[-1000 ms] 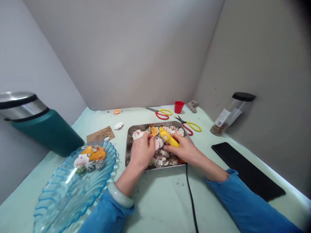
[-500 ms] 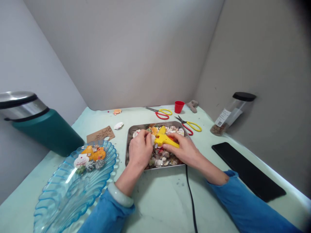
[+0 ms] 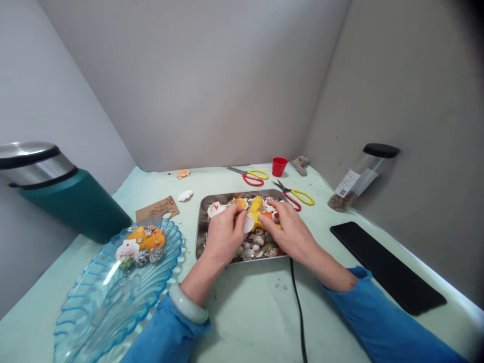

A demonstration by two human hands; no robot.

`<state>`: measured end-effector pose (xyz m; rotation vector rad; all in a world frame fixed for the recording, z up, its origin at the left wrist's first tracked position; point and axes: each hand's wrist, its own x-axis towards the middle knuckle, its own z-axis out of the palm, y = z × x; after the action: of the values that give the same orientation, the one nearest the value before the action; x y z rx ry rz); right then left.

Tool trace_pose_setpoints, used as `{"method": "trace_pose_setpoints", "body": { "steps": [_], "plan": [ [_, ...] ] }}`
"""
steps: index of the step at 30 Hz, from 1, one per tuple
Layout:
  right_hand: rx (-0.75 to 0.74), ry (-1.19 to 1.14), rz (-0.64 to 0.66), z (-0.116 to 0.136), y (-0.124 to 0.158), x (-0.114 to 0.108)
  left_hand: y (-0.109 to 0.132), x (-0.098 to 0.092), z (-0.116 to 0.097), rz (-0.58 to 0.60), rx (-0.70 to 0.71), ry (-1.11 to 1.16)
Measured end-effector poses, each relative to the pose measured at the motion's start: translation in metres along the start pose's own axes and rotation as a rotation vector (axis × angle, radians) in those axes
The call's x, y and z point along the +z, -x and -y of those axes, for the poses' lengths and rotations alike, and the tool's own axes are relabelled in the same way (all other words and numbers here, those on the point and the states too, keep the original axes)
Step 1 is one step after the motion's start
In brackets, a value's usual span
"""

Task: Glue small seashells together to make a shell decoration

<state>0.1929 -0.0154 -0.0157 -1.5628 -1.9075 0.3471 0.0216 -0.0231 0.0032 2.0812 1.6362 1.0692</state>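
A metal tray full of small seashells lies under both hands. My left hand is closed in a pinch on a small white shell above the tray. A yellow glue gun lies over the shells, its rear part hidden behind my right hand. That hand hovers over the gun with thumb and fingers apart, and I see nothing held in it. Something orange-red shows between its thumb and forefinger.
On the left are a blue scalloped dish with painted shells and a teal bottle. Behind the tray are two scissors and a red cup. A jar and black slab are right; a black cord runs forward.
My right hand has let go of the glue gun, which now rests on the shells in the tray. My left hand has moved slightly right with the white shell.
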Motion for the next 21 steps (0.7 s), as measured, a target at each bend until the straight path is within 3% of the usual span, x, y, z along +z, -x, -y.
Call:
{"method": "trace_pose_setpoints", "body": {
  "steps": [7,15,21],
  "plan": [
    [-0.122,0.063,0.068,0.0004,0.0009,-0.0009,0.0,0.0022,0.0011,0.249,0.05,-0.07],
    [-0.179,-0.057,-0.048,-0.0004,0.0001,-0.0028,0.0006,0.0028,0.0031,0.203,0.073,-0.038],
    [-0.315,-0.159,0.023,0.0047,0.0022,-0.0098,0.0013,0.0022,0.0008,0.227,0.117,0.001]
  ]
}}
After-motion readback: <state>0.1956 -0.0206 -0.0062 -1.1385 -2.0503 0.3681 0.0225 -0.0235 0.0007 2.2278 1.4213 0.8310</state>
